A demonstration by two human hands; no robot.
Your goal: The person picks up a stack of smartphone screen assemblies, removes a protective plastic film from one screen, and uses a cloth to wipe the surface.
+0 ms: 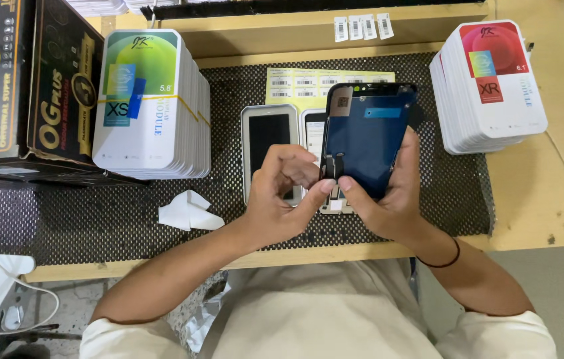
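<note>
My right hand (pixel 388 199) holds a dark blue phone screen panel (pixel 370 136) upright by its lower edge, back side facing me. My left hand (pixel 282 193) pinches at the panel's bottom left corner, where small flex connectors sit, thumb tip touching my right thumb. Under my hands lie a white-framed phone screen (pixel 266 133) and a second white one (pixel 311 129), partly hidden behind the held panel.
A black mesh mat (pixel 96 213) covers the wooden bench (pixel 541 193). Stacks of white screen boxes stand at left (pixel 152 106) and right (pixel 488 86). A black and gold carton (pixel 22 86) sits far left. Crumpled white paper (pixel 187 211), a yellow label sheet (pixel 308 78).
</note>
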